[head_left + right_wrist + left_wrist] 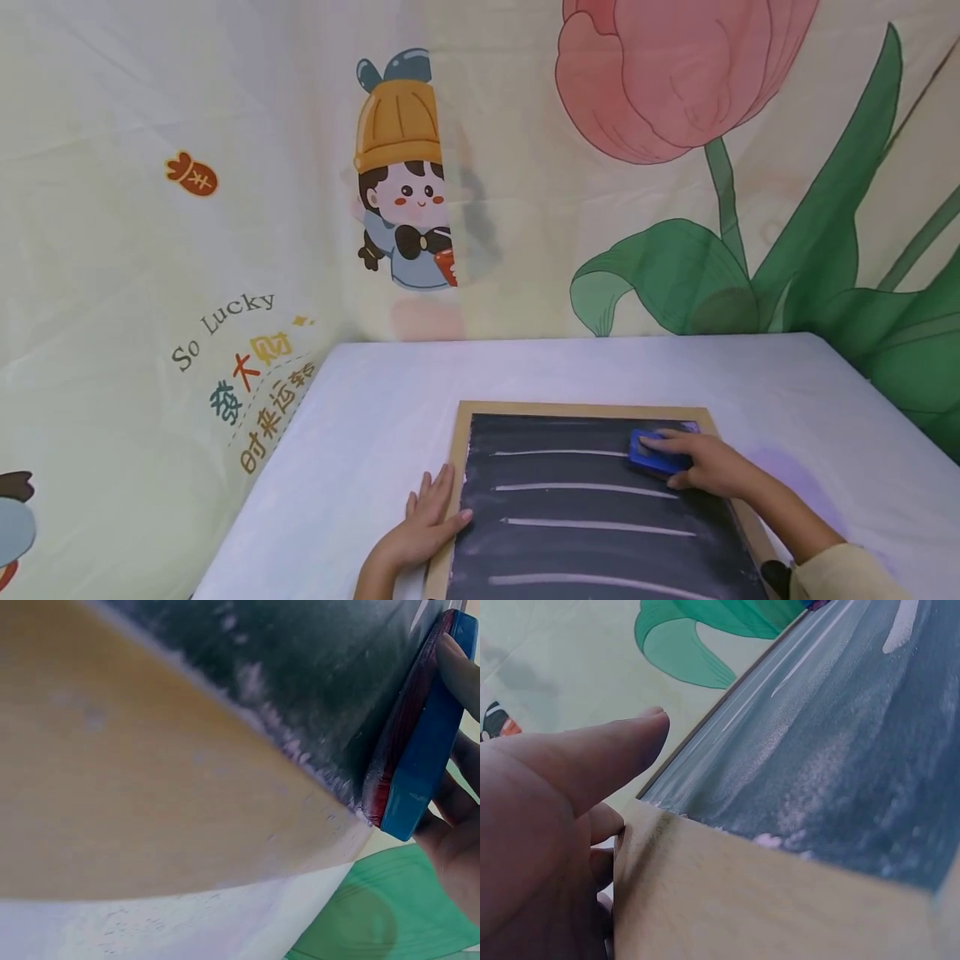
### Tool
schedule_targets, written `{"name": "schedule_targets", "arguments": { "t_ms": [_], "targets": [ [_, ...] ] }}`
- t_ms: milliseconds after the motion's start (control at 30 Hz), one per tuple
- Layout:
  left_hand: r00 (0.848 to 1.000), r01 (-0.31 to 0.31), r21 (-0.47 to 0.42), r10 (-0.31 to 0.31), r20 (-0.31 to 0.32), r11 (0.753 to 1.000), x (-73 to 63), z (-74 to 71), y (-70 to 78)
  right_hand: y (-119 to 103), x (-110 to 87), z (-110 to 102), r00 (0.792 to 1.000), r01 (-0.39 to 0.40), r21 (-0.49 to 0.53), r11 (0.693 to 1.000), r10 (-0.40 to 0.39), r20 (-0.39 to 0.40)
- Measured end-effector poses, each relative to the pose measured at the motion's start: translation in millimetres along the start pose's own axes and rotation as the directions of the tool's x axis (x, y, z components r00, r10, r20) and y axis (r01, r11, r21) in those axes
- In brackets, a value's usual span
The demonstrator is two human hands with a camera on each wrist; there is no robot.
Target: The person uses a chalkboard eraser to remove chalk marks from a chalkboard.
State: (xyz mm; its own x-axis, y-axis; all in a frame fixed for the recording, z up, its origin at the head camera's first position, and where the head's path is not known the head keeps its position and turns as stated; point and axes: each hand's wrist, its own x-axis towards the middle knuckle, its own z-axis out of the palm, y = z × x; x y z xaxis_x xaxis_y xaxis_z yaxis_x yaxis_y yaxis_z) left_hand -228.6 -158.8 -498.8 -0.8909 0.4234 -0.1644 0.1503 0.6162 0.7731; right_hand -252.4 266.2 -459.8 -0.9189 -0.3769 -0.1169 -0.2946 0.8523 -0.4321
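A wood-framed blackboard (585, 554) lies on the table with several chalk lines across it. My right hand (716, 465) grips a blue chalkboard eraser (647, 454) at the board's far right, over the right end of the topmost line. In the right wrist view the eraser (424, 761) has its dark red felt side against the board, near the frame's corner. My left hand (423, 525) rests on the left side of the wooden frame (459, 450), fingers extended and thumb reaching over the edge. The left wrist view shows the thumb (626, 746) straight beside the frame.
The white-covered table (375, 417) extends around the board. Behind it hangs a printed cloth backdrop (510, 250) with a large tulip and a cartoon figure. Chalk dust (296, 754) lies along the board's inner edge. A small black object (776, 575) is at the right forearm.
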Motion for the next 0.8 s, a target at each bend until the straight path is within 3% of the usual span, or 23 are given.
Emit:
{"name": "schedule_targets", "arguments": {
  "t_ms": [367, 800],
  "targets": [
    [1.000, -0.019, -0.014, 0.019, 0.006, 1.000, -0.1, 1.6, -3.1, -26, 17.8, 3, 0.999, 0.051, -0.061, 0.997, -0.050, 0.017],
    [1.000, -0.007, -0.017, 0.007, 0.005, 1.000, -1.3, -0.9, -0.4, -71, 54.8, 14, 0.997, 0.011, -0.059, 0.998, -0.006, 0.079]
  ]
}}
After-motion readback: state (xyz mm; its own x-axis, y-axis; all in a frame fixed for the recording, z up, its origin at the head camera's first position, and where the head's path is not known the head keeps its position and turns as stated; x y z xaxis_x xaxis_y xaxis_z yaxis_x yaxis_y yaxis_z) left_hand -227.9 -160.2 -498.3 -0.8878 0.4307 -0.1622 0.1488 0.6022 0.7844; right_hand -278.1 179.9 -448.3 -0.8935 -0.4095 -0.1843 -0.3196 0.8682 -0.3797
